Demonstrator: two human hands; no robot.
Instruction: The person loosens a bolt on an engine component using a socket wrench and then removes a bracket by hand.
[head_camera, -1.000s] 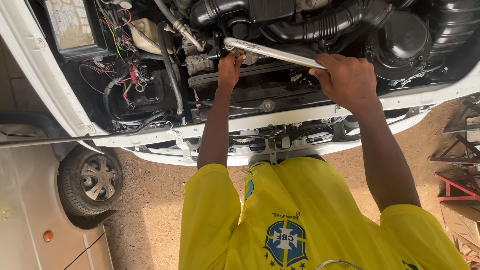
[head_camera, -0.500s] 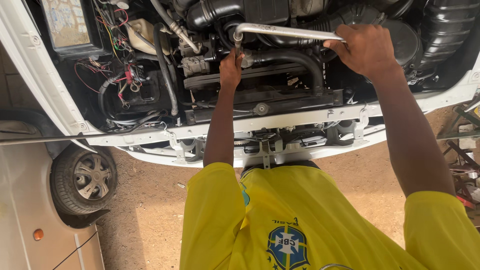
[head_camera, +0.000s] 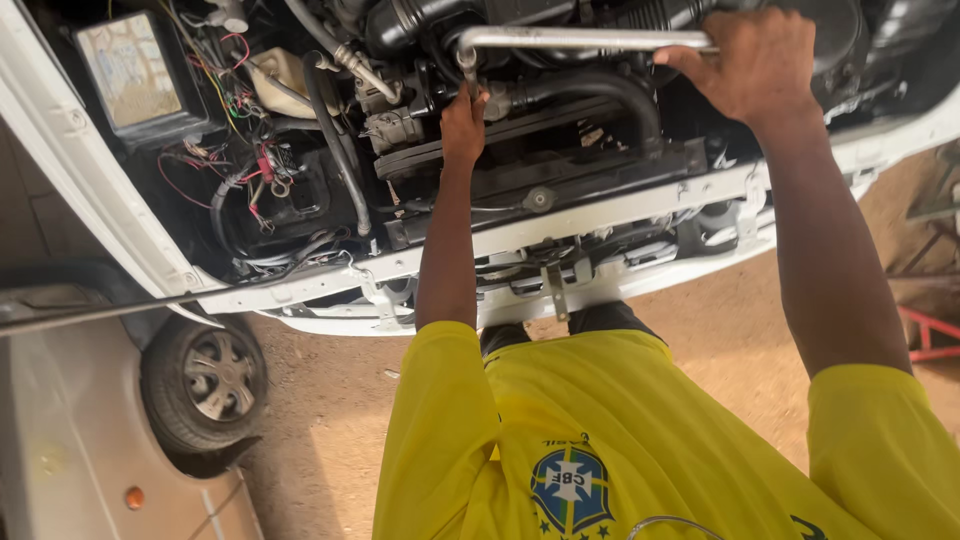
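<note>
I lean over the open engine bay of a white car (head_camera: 640, 205). My right hand (head_camera: 757, 62) grips the far end of a long silver wrench handle (head_camera: 585, 40) that lies almost level across the engine. My left hand (head_camera: 464, 125) is closed around the wrench's head end, where it drops onto a fitting just left of a black ribbed hose (head_camera: 600, 92). Whether the socket sits on a bolt is hidden by my fingers. Both my arms reach out from yellow sleeves.
A fuse box (head_camera: 132, 75) and a tangle of red and black wires (head_camera: 255, 180) fill the bay's left side. A second car's wheel (head_camera: 205, 380) and silver body (head_camera: 70, 450) stand at lower left on sandy ground. A red metal frame (head_camera: 930, 335) lies at right.
The wrench handle has swung from a downward slant to nearly level, with my right hand carrying its end up and to the right. My left hand stayed at the head end.
</note>
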